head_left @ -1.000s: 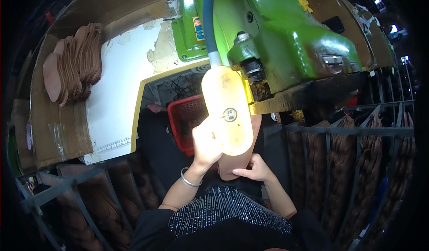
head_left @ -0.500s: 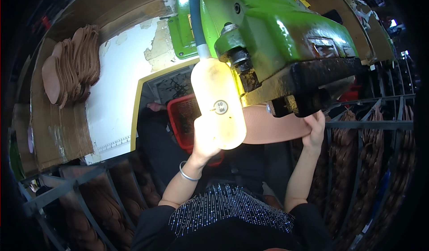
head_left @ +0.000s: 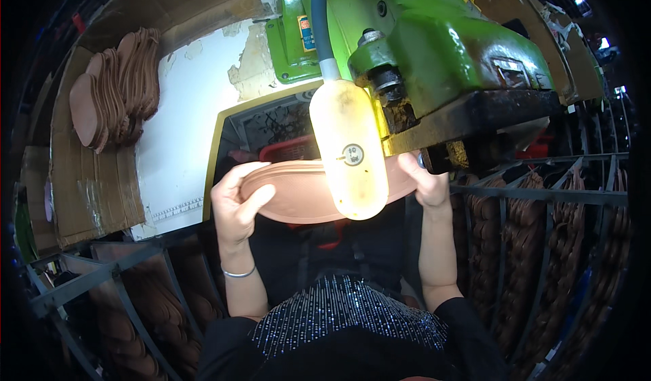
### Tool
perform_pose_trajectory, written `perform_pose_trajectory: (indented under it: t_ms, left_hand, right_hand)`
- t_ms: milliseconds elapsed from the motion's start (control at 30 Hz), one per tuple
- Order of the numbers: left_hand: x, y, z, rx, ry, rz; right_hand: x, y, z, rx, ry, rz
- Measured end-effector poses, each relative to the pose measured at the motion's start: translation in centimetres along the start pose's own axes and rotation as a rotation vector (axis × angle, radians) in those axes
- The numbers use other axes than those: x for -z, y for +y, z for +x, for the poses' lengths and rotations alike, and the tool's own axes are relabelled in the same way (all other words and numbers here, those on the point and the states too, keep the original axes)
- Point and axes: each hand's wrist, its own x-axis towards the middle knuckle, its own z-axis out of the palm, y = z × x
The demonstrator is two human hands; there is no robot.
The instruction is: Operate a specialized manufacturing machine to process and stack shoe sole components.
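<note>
A pinkish-brown shoe sole (head_left: pixel 295 196) is stretched level between my two hands, in front of the green machine. My left hand (head_left: pixel 237 208) grips its left end, thumb on the near face and fingers behind. At the other end, my right hand (head_left: pixel 428 183) pinches the sole close under the machine's dark, greasy head (head_left: pixel 468 130). A glowing oval lamp (head_left: pixel 349 150) on a grey-blue flexible neck hangs in front of the sole and hides part of its right half. The sole's left edge looks layered; whether it is more than one piece, I cannot tell.
Stacked brown soles (head_left: pixel 115 89) stand on cardboard at the left of the worn white tabletop (head_left: pixel 180 123). Behind the held sole, a red basket (head_left: pixel 281 150) partly shows. Metal racks (head_left: pixel 542 194) with many soles flank me on both sides. The green machine (head_left: pixel 447 48) rises ahead.
The sole has come left, out from beneath the machine head. My left hand has moved from behind the lamp to the sole's left end; my right hand has shifted left with it.
</note>
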Motion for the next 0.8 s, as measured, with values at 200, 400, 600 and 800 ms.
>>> perform_pose_trajectory:
  t_ms: [200,400,600,800]
  left_hand:
    - [2.5,-0.1,-2.7,0.027,0.071,0.184]
    - [-5.8,-0.2,-1.8,-0.415,0.076,0.629]
    - [-10.7,-3.3,0.8,-0.632,-0.052,0.578]
    - [-8.8,-0.1,0.5,-0.017,-0.048,-0.158]
  right_hand:
    - [-1.5,0.7,-1.0,-0.083,-0.081,-0.096]
    - [6.1,-0.4,-1.0,0.141,0.13,-0.423]
    - [11.6,-0.2,1.2,0.134,0.347,-0.103]
    - [7.4,0.6,1.2,0.004,0.293,0.095]
